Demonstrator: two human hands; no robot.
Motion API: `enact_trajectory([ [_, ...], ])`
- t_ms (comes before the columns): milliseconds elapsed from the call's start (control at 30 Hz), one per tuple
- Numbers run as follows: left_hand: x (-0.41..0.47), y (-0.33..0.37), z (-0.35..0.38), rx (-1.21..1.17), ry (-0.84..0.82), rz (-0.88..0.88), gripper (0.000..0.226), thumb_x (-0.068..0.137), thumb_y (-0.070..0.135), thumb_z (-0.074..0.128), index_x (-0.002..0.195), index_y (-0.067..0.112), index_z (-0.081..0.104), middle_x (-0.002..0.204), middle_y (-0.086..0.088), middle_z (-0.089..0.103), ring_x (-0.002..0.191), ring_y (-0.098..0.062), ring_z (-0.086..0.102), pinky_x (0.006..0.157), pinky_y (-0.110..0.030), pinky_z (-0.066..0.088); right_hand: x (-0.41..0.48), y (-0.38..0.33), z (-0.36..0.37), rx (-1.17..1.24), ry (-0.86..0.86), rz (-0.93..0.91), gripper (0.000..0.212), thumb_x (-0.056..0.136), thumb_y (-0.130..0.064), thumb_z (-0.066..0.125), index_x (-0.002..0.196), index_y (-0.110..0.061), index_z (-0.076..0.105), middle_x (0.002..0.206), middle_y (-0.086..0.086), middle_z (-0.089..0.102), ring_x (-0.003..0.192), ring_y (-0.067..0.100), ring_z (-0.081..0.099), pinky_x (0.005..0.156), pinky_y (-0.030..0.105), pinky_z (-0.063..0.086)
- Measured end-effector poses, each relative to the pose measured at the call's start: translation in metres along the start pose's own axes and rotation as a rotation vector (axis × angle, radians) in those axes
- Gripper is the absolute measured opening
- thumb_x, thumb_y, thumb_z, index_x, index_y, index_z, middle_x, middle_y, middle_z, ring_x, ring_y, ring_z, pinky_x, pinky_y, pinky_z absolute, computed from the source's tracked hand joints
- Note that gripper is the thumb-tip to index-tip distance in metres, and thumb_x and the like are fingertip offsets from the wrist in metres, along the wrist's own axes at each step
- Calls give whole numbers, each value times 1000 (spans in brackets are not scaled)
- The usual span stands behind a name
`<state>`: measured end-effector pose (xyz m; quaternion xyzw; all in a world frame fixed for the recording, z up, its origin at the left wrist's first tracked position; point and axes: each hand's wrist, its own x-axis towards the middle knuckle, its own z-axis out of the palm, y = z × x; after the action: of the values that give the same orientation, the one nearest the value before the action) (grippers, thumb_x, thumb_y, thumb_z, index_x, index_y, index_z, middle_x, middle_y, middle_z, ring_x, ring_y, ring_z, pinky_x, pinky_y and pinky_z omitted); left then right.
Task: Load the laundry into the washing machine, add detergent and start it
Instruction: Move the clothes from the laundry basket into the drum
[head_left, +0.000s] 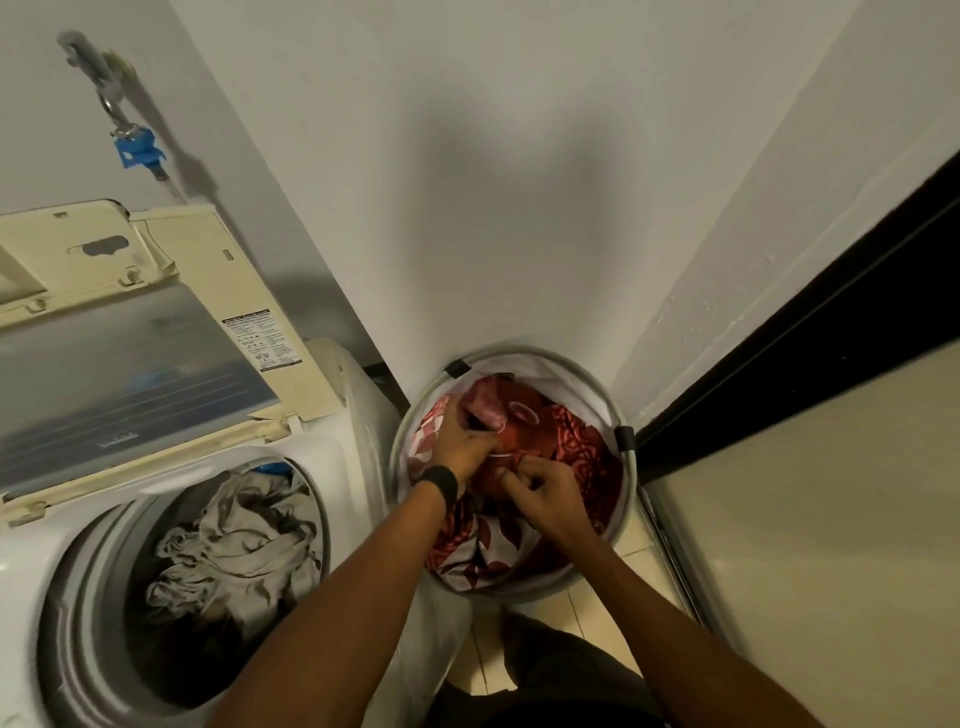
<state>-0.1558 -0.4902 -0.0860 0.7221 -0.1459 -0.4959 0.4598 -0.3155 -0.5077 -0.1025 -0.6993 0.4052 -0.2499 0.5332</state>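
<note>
The left hand (465, 441), wearing a black wristband (441, 483), is curling its fingers into the red-and-white patterned fabric laundry (582, 447). This load is lying in the round white-walled, grey-rimmed laundry basket (550, 366). The right hand (545, 496) is pinching a fold of the same load just beside the left. The basket is standing in the wall corner, just right of the white top-loading washing machine (337, 457), whose cream lid (130, 364) is standing raised. In the grey drum (104, 571), crumpled beige-grey garments (234, 545) are lying. The load is likely handling as soft, limp and light, with loose ends trailing and catching on the rim. Gathering it at the bunched centre with both hands is advisable.
</note>
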Motion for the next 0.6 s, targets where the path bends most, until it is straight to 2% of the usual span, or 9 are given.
enact_trajectory([
  [67, -1, 0, -4, -7, -20, -16, 100, 84, -5, 76, 162, 33, 24, 108, -12, 76, 101, -27, 73, 97, -52, 58, -2, -2, -4, 180, 141, 146, 41, 90, -39, 69, 75, -3, 56, 72, 14, 64, 71, 31, 65, 70, 48, 55],
  [133, -5, 1, -9, 14, -31, -11, 99, 87, -5, 72, 163, 35, 22, 105, -5, 76, 104, -21, 71, 100, -48, 56, 4, -5, -6, 402, 274, 371, 45, 91, -42, 73, 105, -2, 58, 101, 17, 71, 95, 34, 72, 89, 55, 60],
  [200, -11, 1, -12, 26, -68, 4, 96, 88, -6, 71, 161, 35, 26, 101, -2, 76, 107, -22, 70, 102, -47, 55, 16, -9, -8, 619, 261, 574, 59, 90, -44, 75, 133, -10, 51, 123, 16, 68, 109, 36, 70, 93, 60, 58],
  [300, -19, -3, -16, 30, -111, -9, 86, 87, -7, 71, 155, 30, 36, 104, -10, 77, 105, -26, 71, 94, -41, 58, 42, -19, -13, 728, 208, 774, 62, 90, -28, 79, 143, -12, 52, 131, 19, 66, 115, 40, 66, 98, 61, 55],
  [367, -26, -4, -20, 100, -162, -15, 83, 87, -2, 73, 155, 29, 36, 107, -11, 74, 101, -24, 71, 85, -36, 60, 52, -28, -15, 660, 199, 718, 53, 89, -12, 76, 139, -9, 58, 129, 20, 67, 112, 38, 67, 96, 55, 57],
  [433, -32, 2, -24, 242, -162, 105, 87, 88, 8, 78, 158, 27, 31, 112, -4, 69, 102, -17, 69, 85, -32, 60, 59, -42, -19, 500, 155, 531, 41, 91, -3, 70, 131, -14, 64, 125, 14, 70, 101, 24, 70, 80, 34, 62],
  [467, -34, 9, -27, 282, -105, 209, 92, 86, 12, 83, 160, 25, 29, 121, -2, 65, 109, -16, 66, 91, -33, 59, 62, -49, -22, 393, 102, 403, 37, 92, -1, 66, 124, -19, 66, 121, 8, 71, 98, 15, 69, 73, 21, 59],
  [500, -34, 17, -32, 295, -28, 305, 99, 82, 15, 87, 160, 25, 28, 134, -3, 58, 120, -17, 62, 101, -35, 55, 65, -57, -26, 279, 19, 263, 36, 94, 0, 64, 120, -23, 67, 117, 0, 72, 100, 8, 68, 73, 14, 56],
  [600, -35, 56, -50, 453, 9, 467, 113, 74, 28, 94, 162, 33, 23, 154, -1, 37, 137, -14, 42, 116, -33, 40, 78, -79, -39, -2, -319, -74, 38, 93, 8, 61, 122, -14, 73, 116, -5, 73, 109, 4, 68, 93, 19, 56],
])
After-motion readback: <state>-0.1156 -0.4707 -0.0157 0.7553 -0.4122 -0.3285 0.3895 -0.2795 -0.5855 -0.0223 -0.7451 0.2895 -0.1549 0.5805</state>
